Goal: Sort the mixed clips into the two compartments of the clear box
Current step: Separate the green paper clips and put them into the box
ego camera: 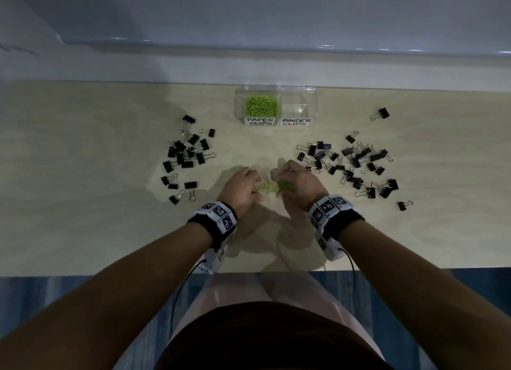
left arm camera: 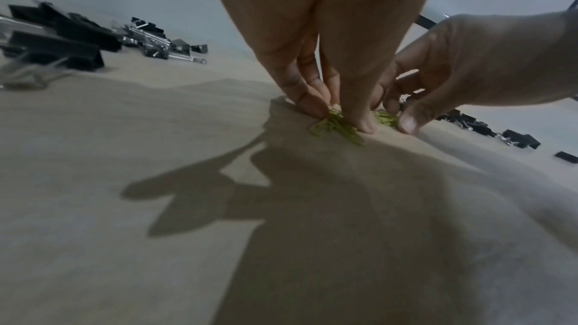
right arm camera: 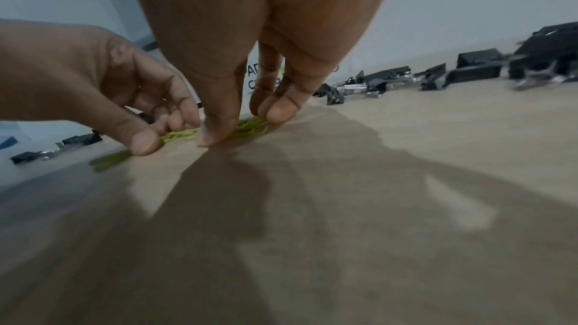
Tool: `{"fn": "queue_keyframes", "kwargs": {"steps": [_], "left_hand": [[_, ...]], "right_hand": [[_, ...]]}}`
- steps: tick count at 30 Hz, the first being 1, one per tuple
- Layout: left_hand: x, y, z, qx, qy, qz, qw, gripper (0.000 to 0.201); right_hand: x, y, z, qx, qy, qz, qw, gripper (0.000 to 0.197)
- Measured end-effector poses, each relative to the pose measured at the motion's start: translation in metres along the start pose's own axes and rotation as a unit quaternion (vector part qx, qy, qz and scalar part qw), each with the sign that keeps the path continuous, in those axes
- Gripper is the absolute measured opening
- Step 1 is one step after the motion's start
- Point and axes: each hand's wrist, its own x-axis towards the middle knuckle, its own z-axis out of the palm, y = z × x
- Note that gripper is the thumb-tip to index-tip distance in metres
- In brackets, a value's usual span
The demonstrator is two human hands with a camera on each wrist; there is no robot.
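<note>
- My left hand (ego camera: pixel 242 189) and right hand (ego camera: pixel 297 182) sit close together at the near table (ego camera: pixel 83 231) edge, fingertips (left arm camera: pixel 364 126) pinching down on the last green clips (ego camera: pixel 272 187) lying flat between them
- Risk as I judge it: these thin clips tangle and lie flush on the wood, so a lift could drop a few or drag a chain
- Black clips (ego camera: pixel 188 154) lie heaped to my left, a wider scatter (ego camera: pixel 356 162) to my right, both well apart from my hands
- Farthest, the box (ego camera: pixel 276 105): green heap in its left compartment, right one looks empty
</note>
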Motion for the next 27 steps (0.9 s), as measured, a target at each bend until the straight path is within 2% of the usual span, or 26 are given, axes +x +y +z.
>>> {"fn": "queue_keyframes", "kwargs": {"steps": [6,8,12,16,18,20,23,25,27], "left_hand": [[0.005,0.003,0.003,0.006,0.011,-0.014,1.0,0.024],[0.006,0.005,0.004,0.014,0.017,-0.012,1.0,0.022],[0.005,0.007,0.004,0.07,0.029,-0.011,0.997,0.024],[0.0,0.009,0.002,0.095,0.06,-0.113,0.987,0.043],[0.0,0.012,0.003,0.08,0.049,-0.136,0.986,0.042],[0.001,0.017,0.005,0.067,0.044,-0.13,0.988,0.031],[0.004,0.022,0.006,0.052,0.039,-0.115,0.991,0.024],[0.009,0.023,0.0,0.051,0.029,-0.097,0.994,0.023],[0.015,0.021,-0.007,0.057,0.021,-0.081,0.995,0.024]], "right_hand": [[0.003,-0.01,0.001,-0.052,-0.014,-0.038,0.998,0.021],[-0.002,-0.012,0.004,-0.085,0.018,-0.082,0.993,0.02],[-0.008,-0.014,0.006,-0.175,0.043,-0.15,0.972,0.035],[-0.004,-0.013,0.005,-0.187,0.043,-0.148,0.97,0.031],[-0.003,-0.014,0.005,-0.172,0.038,-0.144,0.974,0.016],[0.001,-0.017,0.001,-0.126,0.044,-0.12,0.984,0.022],[0.009,-0.018,-0.009,-0.033,0.028,-0.044,0.998,0.009],[0.015,-0.019,-0.017,0.028,0.053,-0.005,0.998,0.003],[0.024,-0.025,-0.029,0.087,0.089,0.029,0.992,0.01]]}}
